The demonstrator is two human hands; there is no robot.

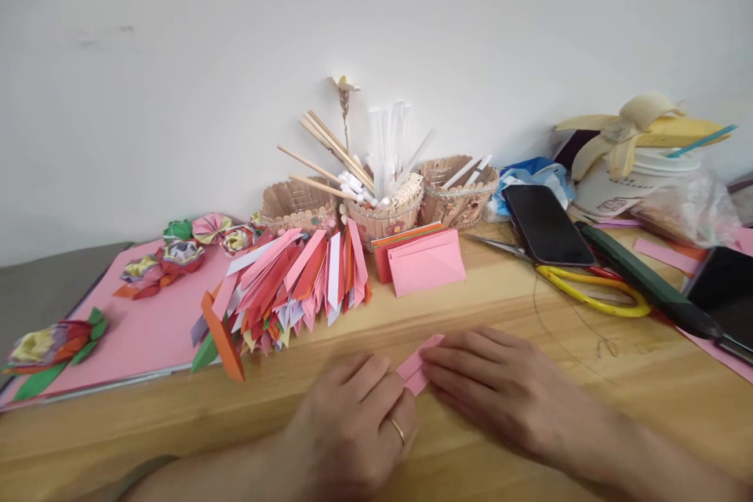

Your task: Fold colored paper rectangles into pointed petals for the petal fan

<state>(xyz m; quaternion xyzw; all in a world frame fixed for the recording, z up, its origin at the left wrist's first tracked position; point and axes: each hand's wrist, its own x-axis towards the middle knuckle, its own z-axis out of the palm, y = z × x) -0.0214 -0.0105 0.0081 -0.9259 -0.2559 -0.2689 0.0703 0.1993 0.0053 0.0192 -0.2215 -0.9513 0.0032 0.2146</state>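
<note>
A small folded piece of pink paper [415, 373] lies on the wooden table between my hands. Its left end is gripped by my left hand [358, 420], whose fingers are curled, with a ring on one of them. On the paper's right end press the fingers of my right hand [500, 384], held close together; the tips partly cover the sheet. Just beyond stand folded pink cards [429, 260] with red and orange ones behind. Left of these is a dense row of folded paper strips [294, 278] in red, pink, white and other colours.
Three wooden baskets [382, 221] with sticks and clear tubes stand by the wall. Paper flowers [180, 255] lie on a pink sheet [126, 321] at left. Yellow-handled scissors [594, 292], a phone [548, 224], a green cutter [647, 278] and a tub [623, 184] with banana peel occupy the right.
</note>
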